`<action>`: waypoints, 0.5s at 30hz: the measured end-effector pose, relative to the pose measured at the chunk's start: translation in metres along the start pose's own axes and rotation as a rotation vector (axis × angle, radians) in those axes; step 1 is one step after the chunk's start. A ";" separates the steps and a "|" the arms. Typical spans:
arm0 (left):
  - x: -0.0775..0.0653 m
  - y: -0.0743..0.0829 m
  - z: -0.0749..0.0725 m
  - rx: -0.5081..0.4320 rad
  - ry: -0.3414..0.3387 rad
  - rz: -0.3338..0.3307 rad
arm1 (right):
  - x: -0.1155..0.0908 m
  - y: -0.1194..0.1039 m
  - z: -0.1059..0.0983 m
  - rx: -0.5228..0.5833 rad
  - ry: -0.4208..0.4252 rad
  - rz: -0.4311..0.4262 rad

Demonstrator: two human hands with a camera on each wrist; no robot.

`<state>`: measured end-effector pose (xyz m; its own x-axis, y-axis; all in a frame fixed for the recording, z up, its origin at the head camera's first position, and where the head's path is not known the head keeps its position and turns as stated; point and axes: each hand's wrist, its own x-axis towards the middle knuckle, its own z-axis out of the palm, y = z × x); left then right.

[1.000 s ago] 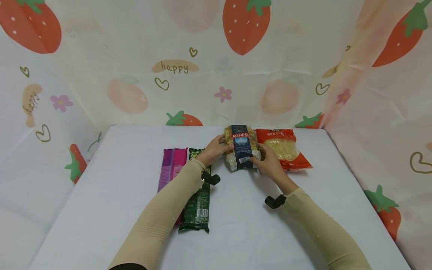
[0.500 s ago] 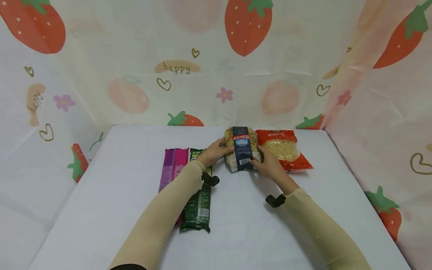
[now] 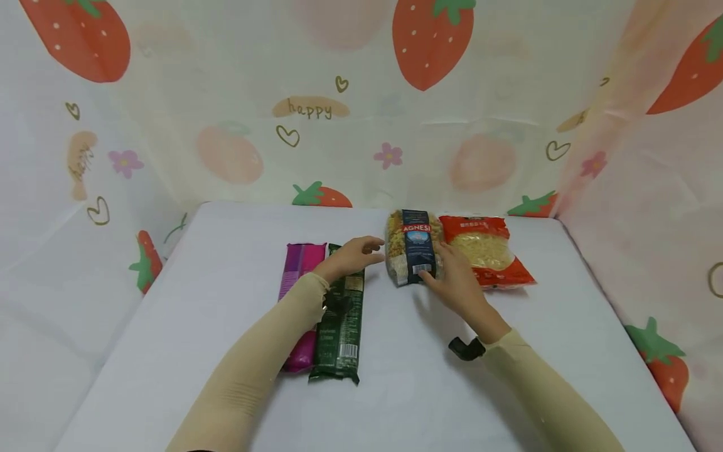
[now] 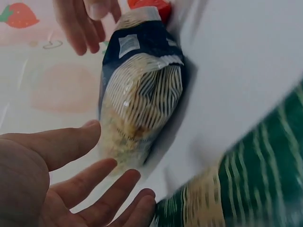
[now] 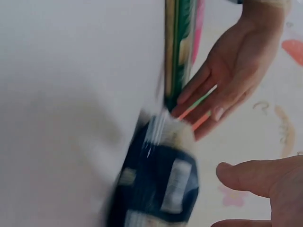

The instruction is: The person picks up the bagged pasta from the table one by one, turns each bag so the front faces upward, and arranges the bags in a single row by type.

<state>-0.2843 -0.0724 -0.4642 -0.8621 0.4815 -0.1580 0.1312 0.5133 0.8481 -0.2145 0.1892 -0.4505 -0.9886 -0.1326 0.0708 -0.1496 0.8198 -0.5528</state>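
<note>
An Agnesi pasta bag (image 3: 418, 245) with a dark blue label lies at the back of the white table. Left of it, my left hand (image 3: 353, 256) hovers with loosely bent fingers, apart from the bag; the left wrist view shows its thumb and fingers (image 4: 113, 194) spread. My right hand (image 3: 456, 279) is close at the bag's right side. In the right wrist view its thumb (image 5: 246, 177) stands off the bag. Beneath the left forearm lie a green packet (image 3: 339, 339) and a magenta packet (image 3: 302, 351), both partly covered.
A red pasta bag (image 3: 503, 270) with a see-through middle lies just right of the Agnesi bag, partly behind my right hand. Strawberry-print cloth (image 3: 339, 157) walls the table (image 3: 226, 282) at the back and both sides.
Both hands held the Agnesi bag before; my left hand has let go and drawn left, and my right hand has loosened. The bag stays in place. The head view has shifted slightly.
</note>
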 end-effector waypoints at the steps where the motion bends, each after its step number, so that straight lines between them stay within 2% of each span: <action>1: -0.003 -0.001 -0.002 0.016 0.000 0.013 | -0.003 -0.003 0.000 0.009 0.011 -0.026; 7: -0.030 -0.010 -0.017 0.042 -0.010 0.055 | -0.017 -0.022 0.005 0.077 0.008 -0.132; 11: -0.050 -0.017 -0.027 0.034 0.005 0.045 | -0.026 -0.032 0.012 0.095 -0.047 -0.154; 15: -0.062 -0.020 -0.034 0.042 0.051 0.030 | -0.034 -0.042 0.021 0.091 -0.106 -0.191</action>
<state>-0.2501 -0.1362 -0.4542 -0.8810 0.4612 -0.1057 0.1771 0.5285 0.8302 -0.1746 0.1481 -0.4470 -0.9346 -0.3425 0.0965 -0.3273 0.7211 -0.6106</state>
